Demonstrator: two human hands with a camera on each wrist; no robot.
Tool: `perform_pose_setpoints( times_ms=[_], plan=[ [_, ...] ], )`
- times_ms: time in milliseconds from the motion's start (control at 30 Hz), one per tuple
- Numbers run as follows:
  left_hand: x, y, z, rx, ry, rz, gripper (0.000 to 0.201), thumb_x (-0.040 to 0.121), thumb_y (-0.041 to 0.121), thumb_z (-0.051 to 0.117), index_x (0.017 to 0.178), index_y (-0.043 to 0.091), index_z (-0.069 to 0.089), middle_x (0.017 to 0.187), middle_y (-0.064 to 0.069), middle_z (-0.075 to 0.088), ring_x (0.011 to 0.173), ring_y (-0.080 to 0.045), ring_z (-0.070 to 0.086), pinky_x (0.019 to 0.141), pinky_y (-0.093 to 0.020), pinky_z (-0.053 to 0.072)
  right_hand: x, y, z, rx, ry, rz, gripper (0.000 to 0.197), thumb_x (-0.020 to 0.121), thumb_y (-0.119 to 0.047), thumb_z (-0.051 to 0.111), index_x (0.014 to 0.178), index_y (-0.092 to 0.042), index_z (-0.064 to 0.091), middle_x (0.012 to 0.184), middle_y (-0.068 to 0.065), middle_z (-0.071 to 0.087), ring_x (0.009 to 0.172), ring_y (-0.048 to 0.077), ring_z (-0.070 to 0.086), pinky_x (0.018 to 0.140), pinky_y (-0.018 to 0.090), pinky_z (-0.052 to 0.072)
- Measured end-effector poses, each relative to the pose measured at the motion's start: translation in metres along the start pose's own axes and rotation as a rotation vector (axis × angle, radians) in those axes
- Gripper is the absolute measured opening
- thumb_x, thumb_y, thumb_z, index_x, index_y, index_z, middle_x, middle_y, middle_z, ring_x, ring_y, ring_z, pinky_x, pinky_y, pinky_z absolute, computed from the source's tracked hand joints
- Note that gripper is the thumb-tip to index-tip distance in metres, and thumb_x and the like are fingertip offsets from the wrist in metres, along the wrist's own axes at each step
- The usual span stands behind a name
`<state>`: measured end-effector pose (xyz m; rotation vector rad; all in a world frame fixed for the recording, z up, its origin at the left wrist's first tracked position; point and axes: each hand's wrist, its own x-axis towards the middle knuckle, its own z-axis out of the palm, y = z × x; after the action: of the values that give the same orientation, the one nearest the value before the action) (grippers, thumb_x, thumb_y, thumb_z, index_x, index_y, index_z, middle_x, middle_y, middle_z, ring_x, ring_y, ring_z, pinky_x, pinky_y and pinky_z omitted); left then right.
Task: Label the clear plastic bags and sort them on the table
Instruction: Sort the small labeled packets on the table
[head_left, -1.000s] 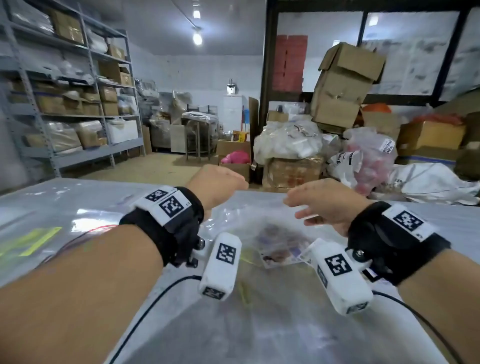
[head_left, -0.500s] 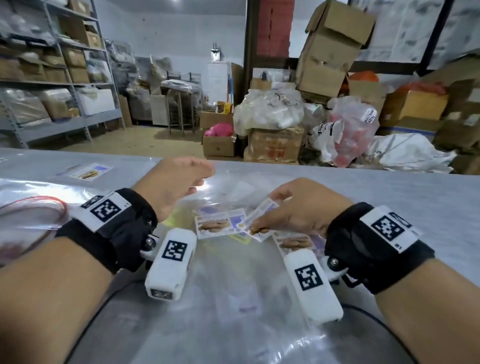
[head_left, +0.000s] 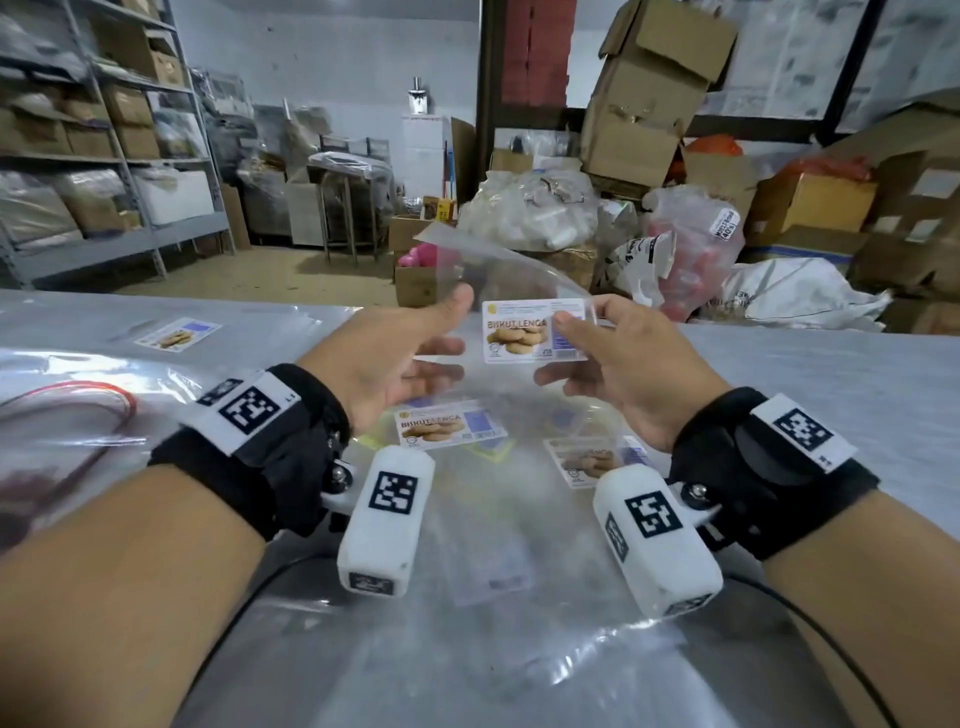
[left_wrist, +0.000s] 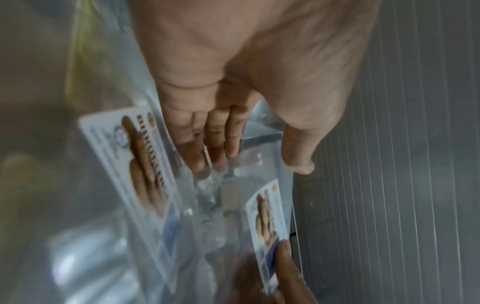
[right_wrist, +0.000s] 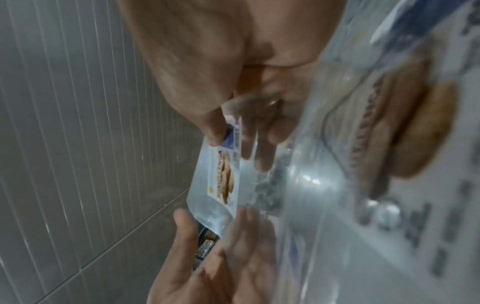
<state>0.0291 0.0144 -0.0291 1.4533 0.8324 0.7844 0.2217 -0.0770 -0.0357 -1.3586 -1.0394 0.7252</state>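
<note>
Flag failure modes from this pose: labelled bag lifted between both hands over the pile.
1. The right hand pinches the lifted bag only at the label edge; the left hand looks open with fingers extended, so the bag may slip or swing.
2. Loose labelled bags lie overlapped underneath; setting it down there may mix sorted and unsorted.
3. Thin film could crease at the label.

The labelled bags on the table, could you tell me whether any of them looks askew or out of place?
Slightly. The labelled bag under the left hand and the one near the right wrist lie at different angles, overlapping loosely rather than stacked square. Another lies apart at far left. Nothing looks damaged.
</note>
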Motion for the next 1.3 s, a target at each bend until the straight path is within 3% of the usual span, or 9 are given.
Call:
perform_pose_setpoints(
  times_ms=[133, 300, 467, 567, 733, 833, 1033, 1200, 1300],
  plan=[
    [0.001, 0.000, 0.001, 0.016, 0.033, 0.063, 0.009, 0.093, 0.019, 0.070, 0.102, 0.017, 0.072, 0.089, 0.000, 0.076, 0.068, -0.010, 0.065, 0.057, -0.021, 0.054, -0.001, 0.002, 0.001, -0.159, -0.098, -0.037, 0.034, 0.104, -0.039, 0.048, 0.116, -0.015, 0.068, 0.111, 0.003, 0.075, 0.100, 0.025, 0.072, 0.081, 0.036, 0.053],
    [0.012, 0.003, -0.022, -0.205, 0.219, -0.010, 0.006, 0.094, 0.010, 0.062, 0.100, 0.010, 0.064, 0.085, -0.008, 0.074, 0.061, -0.014, 0.067, 0.057, -0.024, 0.055, -0.001, 0.004, -0.007, -0.426, -0.044, 0.027, 0.022, 0.100, -0.029, 0.060, 0.119, -0.025, 0.068, 0.115, -0.008, 0.071, 0.097, 0.010, 0.066, 0.075, 0.020, 0.046],
    [0.013, 0.002, -0.042, -0.405, 0.279, -0.030, 0.026, 0.077, 0.012, 0.062, 0.103, 0.008, 0.057, 0.109, -0.015, 0.056, 0.071, -0.023, 0.054, 0.049, -0.024, 0.050, -0.007, 0.000, -0.005, -0.859, -0.319, 0.078, 0.106, 0.051, -0.078, 0.076, 0.142, -0.028, 0.053, 0.131, -0.016, 0.055, 0.119, 0.008, 0.055, 0.099, 0.028, 0.042],
    [0.014, 0.000, -0.042, -0.453, 0.236, -0.037, 0.017, 0.083, 0.013, 0.058, 0.099, 0.010, 0.054, 0.099, -0.013, 0.054, 0.063, -0.020, 0.051, 0.055, -0.027, 0.047, -0.010, -0.005, 0.001, -0.954, -0.328, 0.098, 0.097, 0.049, -0.071, 0.081, 0.136, -0.034, 0.059, 0.121, -0.018, 0.059, 0.112, 0.008, 0.054, 0.091, 0.027, 0.038],
    [0.019, -0.004, -0.036, -0.442, 0.204, -0.043, 0.006, 0.091, 0.003, 0.058, 0.094, 0.008, 0.060, 0.073, -0.010, 0.071, 0.059, -0.016, 0.061, 0.059, -0.020, 0.050, -0.008, 0.007, -0.002, -0.547, -0.125, 0.085, 0.023, 0.078, -0.012, 0.085, 0.100, -0.016, 0.076, 0.066, -0.009, 0.068, 0.058, -0.001, 0.063, 0.055, 0.012, 0.048],
    [0.018, -0.005, -0.032, -0.370, 0.178, -0.025, 0.014, 0.093, 0.004, 0.060, 0.106, 0.008, 0.063, 0.068, -0.005, 0.073, 0.064, -0.018, 0.065, 0.060, -0.022, 0.056, -0.006, 0.007, -0.004, -0.344, -0.022, 0.043, 0.003, 0.087, -0.005, 0.074, 0.088, -0.008, 0.073, 0.074, 0.003, 0.071, 0.058, 0.003, 0.062, 0.056, 0.013, 0.049],
    [0.022, -0.007, -0.024, -0.202, 0.169, 0.013, 0.019, 0.090, 0.010, 0.073, 0.108, 0.009, 0.069, 0.111, -0.011, 0.073, 0.098, -0.023, 0.064, 0.080, -0.029, 0.054, -0.008, -0.006, 0.001, 0.180, -0.073, 0.027, 0.008, 0.102, -0.012, 0.054, 0.095, -0.009, 0.056, 0.116, 0.013, 0.068, 0.093, 0.028, 0.075, 0.081, 0.037, 0.062],
    [0.017, -0.008, -0.017, -0.164, 0.141, 0.015, 0.024, 0.090, 0.006, 0.073, 0.112, 0.010, 0.065, 0.104, -0.011, 0.073, 0.078, -0.016, 0.058, 0.068, -0.021, 0.053, -0.016, -0.014, 0.004, 0.365, -0.164, 0.043, 0.050, 0.103, -0.047, 0.035, 0.123, -0.008, 0.058, 0.109, 0.007, 0.074, 0.101, 0.035, 0.073, 0.075, 0.039, 0.063],
    [0.017, -0.010, -0.016, -0.173, 0.114, 0.015, 0.030, 0.087, 0.002, 0.075, 0.113, 0.009, 0.062, 0.110, -0.017, 0.072, 0.078, -0.018, 0.059, 0.066, -0.022, 0.054, -0.016, -0.010, 0.003, 0.275, -0.239, -0.002, 0.033, 0.105, -0.016, 0.045, 0.135, -0.004, 0.050, 0.120, 0.008, 0.073, 0.108, 0.033, 0.071, 0.085, 0.039, 0.060]
  ],
)
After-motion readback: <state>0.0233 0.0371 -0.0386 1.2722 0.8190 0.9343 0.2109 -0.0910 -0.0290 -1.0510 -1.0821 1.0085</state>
